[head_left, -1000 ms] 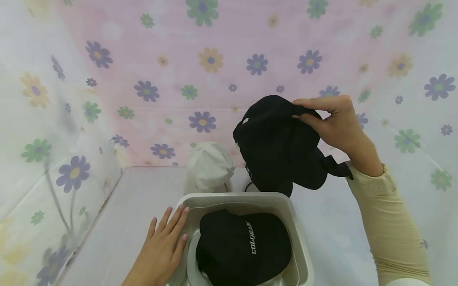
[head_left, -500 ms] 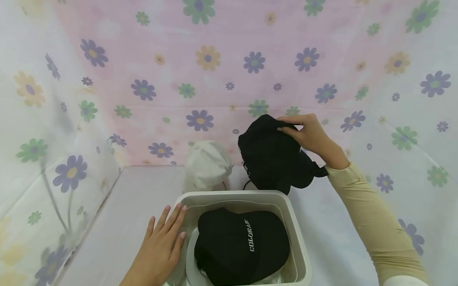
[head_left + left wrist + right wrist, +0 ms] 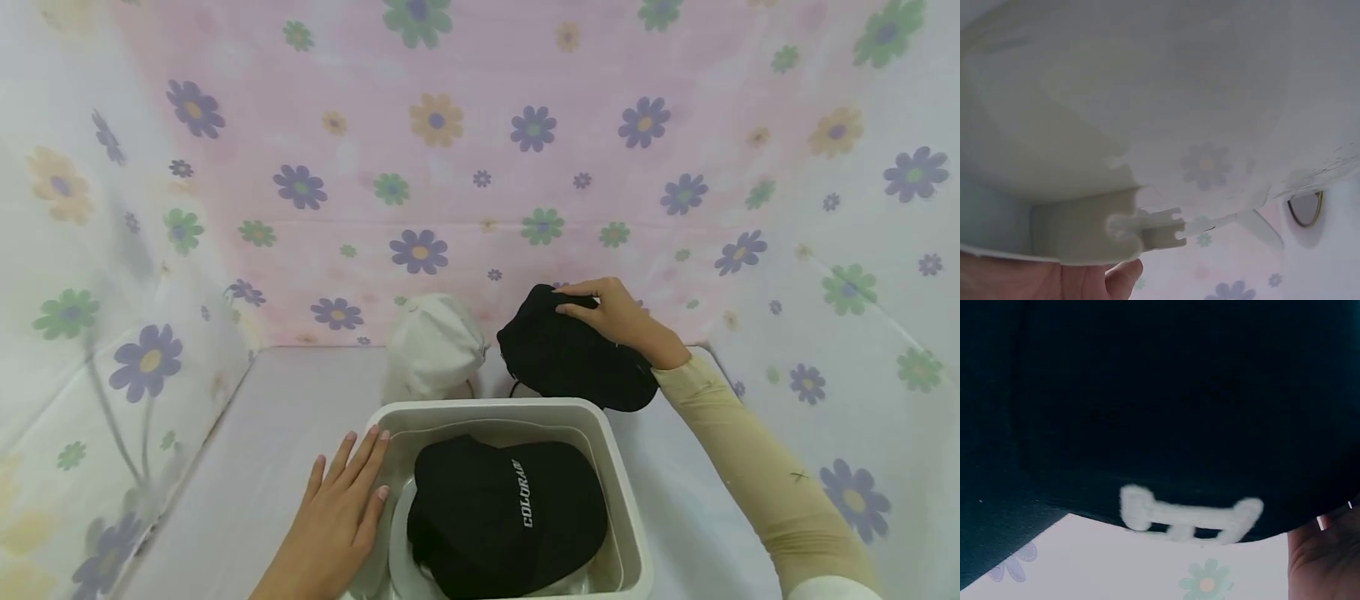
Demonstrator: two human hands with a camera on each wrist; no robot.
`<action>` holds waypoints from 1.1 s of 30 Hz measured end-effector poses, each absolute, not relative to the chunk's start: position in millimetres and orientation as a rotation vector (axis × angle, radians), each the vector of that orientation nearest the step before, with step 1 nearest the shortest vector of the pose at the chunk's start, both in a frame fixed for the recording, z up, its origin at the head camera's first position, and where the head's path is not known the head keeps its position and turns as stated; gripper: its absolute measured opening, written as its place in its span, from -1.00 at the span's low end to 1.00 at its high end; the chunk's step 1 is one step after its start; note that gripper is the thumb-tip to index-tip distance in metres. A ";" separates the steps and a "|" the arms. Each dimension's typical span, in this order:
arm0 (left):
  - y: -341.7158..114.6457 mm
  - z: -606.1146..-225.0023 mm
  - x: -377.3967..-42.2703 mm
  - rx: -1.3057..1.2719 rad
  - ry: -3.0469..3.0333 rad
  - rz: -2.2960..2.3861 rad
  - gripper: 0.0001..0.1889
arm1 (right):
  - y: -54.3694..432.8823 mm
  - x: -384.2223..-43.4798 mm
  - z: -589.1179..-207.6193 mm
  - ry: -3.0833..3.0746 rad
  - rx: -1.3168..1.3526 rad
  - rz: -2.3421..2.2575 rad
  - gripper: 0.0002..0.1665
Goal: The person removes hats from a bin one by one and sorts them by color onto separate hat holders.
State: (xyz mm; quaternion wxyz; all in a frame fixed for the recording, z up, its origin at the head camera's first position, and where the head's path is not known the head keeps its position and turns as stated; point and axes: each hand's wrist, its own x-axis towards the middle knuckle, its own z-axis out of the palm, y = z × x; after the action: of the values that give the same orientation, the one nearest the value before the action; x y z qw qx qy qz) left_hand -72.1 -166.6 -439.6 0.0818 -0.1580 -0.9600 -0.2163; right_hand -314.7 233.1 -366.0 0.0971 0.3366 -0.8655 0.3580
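Observation:
My right hand (image 3: pixel 611 312) pinches a black cap (image 3: pixel 566 354) at its back edge, behind the bin on the right. In the right wrist view that cap (image 3: pixel 1179 412) fills most of the picture, its white stitching (image 3: pixel 1191 519) low, and part of the hand (image 3: pixel 1329 562) shows at the right edge. My left hand (image 3: pixel 333 512) rests with straight fingers on the left rim of a pale plastic bin (image 3: pixel 626 492). Inside the bin lies another black cap (image 3: pixel 510 517), lettered "COLORAD" as far as it shows.
A white cap (image 3: pixel 435 346) sits on a stand behind the bin. Next to it, a dark curved wire (image 3: pixel 514 387) shows below the held cap. Flower-printed cloth (image 3: pixel 465 192) walls the back and sides of the white table surface (image 3: pixel 300 392).
My right hand has brought the black cap down and to the left, toward the table behind the bin. The left hand stays on the rim.

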 end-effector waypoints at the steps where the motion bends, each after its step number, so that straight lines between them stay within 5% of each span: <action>1: -166.5 -439.8 -72.2 -0.473 -2.864 -0.647 -0.39 | 233.2 -315.2 -365.5 -2.567 0.994 1.052 -0.63; 6: -166.3 -440.8 -72.4 -0.478 -2.848 -0.658 -0.39 | 233.3 -314.3 -364.2 -2.641 1.011 1.042 -0.57; 14: -166.8 -441.3 -73.0 -0.486 -2.848 -0.705 -0.38 | 234.4 -311.5 -365.5 -2.898 0.986 0.999 -0.18; 33: -168.1 -442.6 -74.2 -0.500 -2.853 -0.837 -0.36 | 238.6 -319.7 -378.4 -2.954 0.959 1.133 0.12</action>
State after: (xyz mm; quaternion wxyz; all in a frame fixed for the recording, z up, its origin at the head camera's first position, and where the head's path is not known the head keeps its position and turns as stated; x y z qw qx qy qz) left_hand -74.2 -168.1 -442.6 0.0634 -0.1654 -0.9444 -0.2772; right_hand -319.7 238.6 -378.4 -0.0822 0.2892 -0.8905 0.3415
